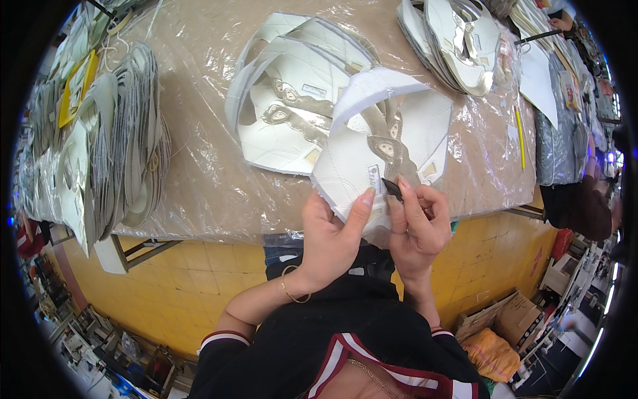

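A white shoe upper (342, 166) with taupe overlays is tilted up at the table's near edge. My left hand (335, 229) grips its lower left edge, the thumb lying on the white face. Between the thumb and fingers of my right hand (420, 223) is a small dark pointed tool (392, 189); its exact kind does not show. Its tip is at the edge of a small rectangular label (374, 178) on the upper. Just behind, more white shoe uppers (266, 143) lie overlapped on the table.
The table (199, 166) has a clear plastic cover. Stacked shoe uppers stand at the left (126, 139) and the far right (458, 40). A yellow pencil-like stick (520, 139) lies near the right edge. Cardboard boxes (515, 316) and an orange sack (492, 354) sit on the floor.
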`<state>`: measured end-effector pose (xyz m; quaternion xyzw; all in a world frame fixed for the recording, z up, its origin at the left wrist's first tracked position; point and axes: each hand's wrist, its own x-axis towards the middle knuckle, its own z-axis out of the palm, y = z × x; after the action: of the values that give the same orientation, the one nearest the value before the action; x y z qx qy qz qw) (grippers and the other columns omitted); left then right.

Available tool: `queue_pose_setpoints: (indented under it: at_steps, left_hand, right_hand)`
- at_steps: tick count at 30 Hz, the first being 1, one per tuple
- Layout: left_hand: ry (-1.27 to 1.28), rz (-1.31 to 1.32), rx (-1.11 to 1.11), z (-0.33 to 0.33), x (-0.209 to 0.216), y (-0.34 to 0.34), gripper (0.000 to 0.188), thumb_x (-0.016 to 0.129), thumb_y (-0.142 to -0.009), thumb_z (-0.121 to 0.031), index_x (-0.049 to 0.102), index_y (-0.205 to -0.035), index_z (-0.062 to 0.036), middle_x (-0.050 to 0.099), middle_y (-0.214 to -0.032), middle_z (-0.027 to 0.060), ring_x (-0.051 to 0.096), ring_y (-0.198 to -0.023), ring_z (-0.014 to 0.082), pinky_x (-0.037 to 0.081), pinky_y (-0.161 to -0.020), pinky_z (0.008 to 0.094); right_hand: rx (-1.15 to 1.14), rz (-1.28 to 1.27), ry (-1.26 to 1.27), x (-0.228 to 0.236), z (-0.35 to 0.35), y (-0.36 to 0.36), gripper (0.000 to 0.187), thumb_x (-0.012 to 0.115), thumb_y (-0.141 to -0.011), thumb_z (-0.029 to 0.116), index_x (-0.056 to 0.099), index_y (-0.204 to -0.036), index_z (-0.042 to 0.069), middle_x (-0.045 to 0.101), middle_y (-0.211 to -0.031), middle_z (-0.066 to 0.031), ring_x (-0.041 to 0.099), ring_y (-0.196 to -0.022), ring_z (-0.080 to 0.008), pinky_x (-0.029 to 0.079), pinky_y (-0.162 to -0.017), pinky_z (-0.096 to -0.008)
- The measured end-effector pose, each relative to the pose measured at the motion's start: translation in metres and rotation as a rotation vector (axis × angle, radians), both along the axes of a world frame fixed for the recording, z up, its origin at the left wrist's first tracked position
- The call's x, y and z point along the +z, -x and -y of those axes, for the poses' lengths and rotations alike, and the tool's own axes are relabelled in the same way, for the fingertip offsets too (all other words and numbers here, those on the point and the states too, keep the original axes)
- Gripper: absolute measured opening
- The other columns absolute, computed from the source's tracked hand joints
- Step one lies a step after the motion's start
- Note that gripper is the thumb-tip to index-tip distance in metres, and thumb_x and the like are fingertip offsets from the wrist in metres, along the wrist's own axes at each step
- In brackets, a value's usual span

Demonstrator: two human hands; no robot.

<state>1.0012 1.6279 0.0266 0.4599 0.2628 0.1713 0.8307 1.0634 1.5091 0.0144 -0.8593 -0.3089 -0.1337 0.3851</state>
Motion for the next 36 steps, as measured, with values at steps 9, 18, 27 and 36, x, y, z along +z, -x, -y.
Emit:
queue_pose_setpoints:
  at_steps: [9, 18, 27, 36]
  left_hand:
    - [0.001, 0.04, 0.017, 0.0018, -0.0006, -0.0014, 0.024, 0.062, -0.094, -0.006, 0.056, -0.114, 0.0047, 0.065, -0.106, 0.0065, 0.06, -0.094, 0.0083, 0.048, -0.08, 0.0239]
    - [0.032, 0.014, 0.043, 0.0017, 0.0002, -0.0034, 0.024, 0.062, -0.093, -0.006, 0.056, -0.114, 0.0049, 0.066, -0.106, 0.0074, 0.061, -0.093, 0.0081, 0.049, -0.079, 0.0234]
    - [0.012, 0.011, 0.015, 0.0003, -0.0014, -0.0047, 0.023, 0.062, -0.093, -0.005, 0.057, -0.113, 0.0047, 0.066, -0.106, 0.0072, 0.061, -0.093, 0.0081, 0.049, -0.08, 0.0237]
    - [0.008, 0.018, -0.017, -0.0003, -0.003, -0.0056, 0.028, 0.062, -0.094, -0.007, 0.054, -0.118, 0.0048, 0.066, -0.107, 0.0077, 0.061, -0.093, 0.0081, 0.049, -0.08, 0.024]
  right_hand:
    - [0.004, -0.047, -0.013, 0.0058, 0.0004, 0.0004, 0.036, 0.077, -0.077, 0.006, 0.07, -0.112, 0.004, 0.058, -0.091, -0.0082, 0.052, -0.063, -0.0139, 0.041, -0.053, -0.0243]
    - [-0.044, -0.099, -0.053, 0.0058, -0.0005, 0.0017, 0.034, 0.077, -0.077, 0.007, 0.071, -0.111, 0.006, 0.059, -0.088, -0.0061, 0.049, -0.063, -0.0148, 0.041, -0.054, -0.0266]
    - [0.004, -0.034, 0.027, 0.0055, 0.0005, -0.0013, 0.034, 0.077, -0.079, 0.007, 0.071, -0.112, 0.004, 0.057, -0.091, -0.0067, 0.048, -0.061, -0.0113, 0.039, -0.053, -0.0231]
    - [-0.002, -0.052, 0.067, 0.0084, 0.0011, -0.0008, 0.032, 0.074, -0.08, 0.003, 0.07, -0.112, 0.002, 0.057, -0.093, -0.0084, 0.052, -0.066, -0.0128, 0.043, -0.058, -0.0229]
